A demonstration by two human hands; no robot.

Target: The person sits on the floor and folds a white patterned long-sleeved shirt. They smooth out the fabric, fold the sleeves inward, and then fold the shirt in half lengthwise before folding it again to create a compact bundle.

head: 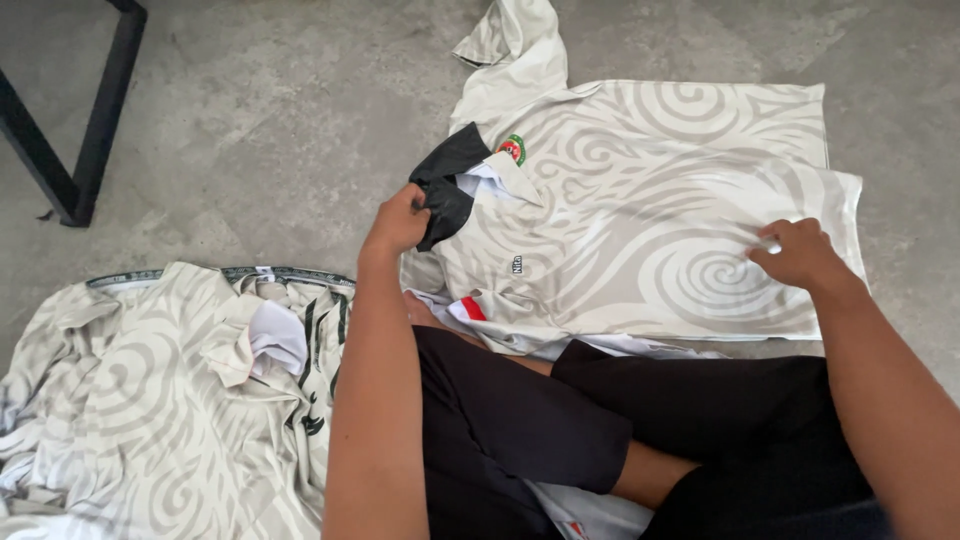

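Smoothing a pale swirl-patterned shirt flat on the concrete floor just ahead of our crossed legs.

We judge the fabric light, soft and a bit slick, so it will slide and bunch unless pinned; the stiffer black collar and the hem edge look like the best holds. Our left hand pinches that collar with fingers closed on it, and our right hand presses down with fingers curled near the hem. A heap of matching shirts lies to our left.

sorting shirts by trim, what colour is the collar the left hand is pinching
Black, on the collar of a cream shirt with pale grey swirls; the left hand pinches it. Head view shows it best.
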